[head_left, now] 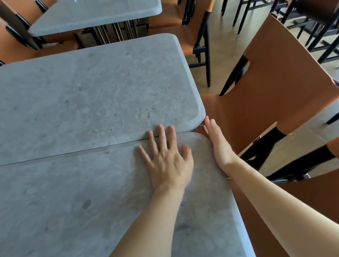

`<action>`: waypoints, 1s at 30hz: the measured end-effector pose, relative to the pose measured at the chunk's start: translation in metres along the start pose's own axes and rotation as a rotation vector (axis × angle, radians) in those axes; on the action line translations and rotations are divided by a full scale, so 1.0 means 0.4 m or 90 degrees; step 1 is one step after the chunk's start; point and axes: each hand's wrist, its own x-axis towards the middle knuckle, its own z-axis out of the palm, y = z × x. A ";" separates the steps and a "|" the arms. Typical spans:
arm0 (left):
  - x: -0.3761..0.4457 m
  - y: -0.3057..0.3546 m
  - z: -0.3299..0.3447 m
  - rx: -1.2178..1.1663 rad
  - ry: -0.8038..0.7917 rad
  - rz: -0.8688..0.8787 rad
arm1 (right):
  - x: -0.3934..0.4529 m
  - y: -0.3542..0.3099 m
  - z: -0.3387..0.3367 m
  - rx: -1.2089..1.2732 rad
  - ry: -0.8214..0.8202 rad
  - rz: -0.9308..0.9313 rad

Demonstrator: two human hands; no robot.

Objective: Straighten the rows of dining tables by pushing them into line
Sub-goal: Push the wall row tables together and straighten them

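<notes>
Here two flat, open hands, left hand [168, 161] and right hand [218, 144], press two abutting tables [81, 98].

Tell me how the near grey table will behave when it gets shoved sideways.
The near table probably slides as one stiff slab; its thick stone-look top suggests weight. The matte surface should let the flat left hand keep its purchase. The right hand pressing the edge will likely do most of the work. Tipping seems unlikely.
</notes>
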 end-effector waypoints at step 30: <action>-0.995 -0.389 -0.332 -0.090 -0.235 -0.240 | -0.893 0.030 0.202 -0.969 -0.322 0.032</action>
